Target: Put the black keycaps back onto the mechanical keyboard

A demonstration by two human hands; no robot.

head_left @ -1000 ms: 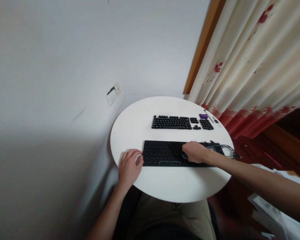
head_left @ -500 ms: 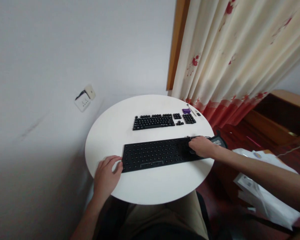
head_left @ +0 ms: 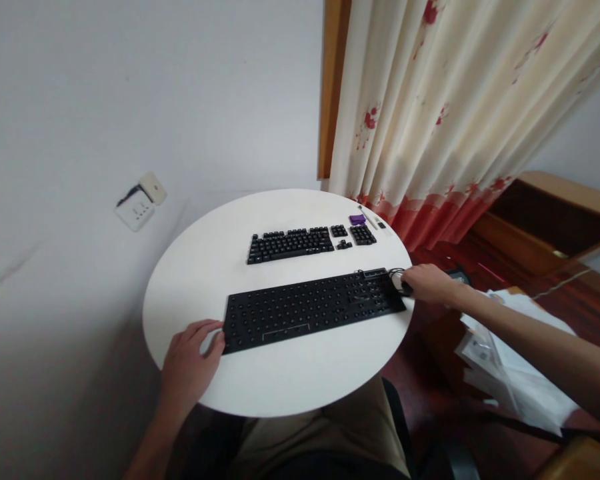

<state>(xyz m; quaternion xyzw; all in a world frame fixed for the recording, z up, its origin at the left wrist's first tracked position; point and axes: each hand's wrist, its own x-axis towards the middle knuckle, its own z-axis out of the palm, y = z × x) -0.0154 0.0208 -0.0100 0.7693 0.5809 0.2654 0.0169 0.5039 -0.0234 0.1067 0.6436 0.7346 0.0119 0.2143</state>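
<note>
A black keyboard base (head_left: 290,313) with its keycaps off lies slightly tilted across the white round table (head_left: 280,383), bare switches facing up. At its left end, my left hand (head_left: 193,357) grips the edge between thumb and fingers. Beyond the right end my right hand (head_left: 427,283) is closed around a small dark thing (head_left: 407,289), mostly hidden by the fingers. A coiled black cable (head_left: 396,272) runs near that hand. Behind the base, black keycaps (head_left: 290,245) are laid out in keyboard order, in separate groups.
A folded purple cloth (head_left: 357,219) and a slim light-coloured tool (head_left: 367,217) lie at the table's far right. White plastic bags (head_left: 515,360) are to the right of the table. A wall socket (head_left: 136,211) and a curtain (head_left: 430,120) are behind.
My right hand has moved right, off the number-pad end of the keyboard base, uncovering it. My left hand stays at the left edge. The whole view has shifted a little.
</note>
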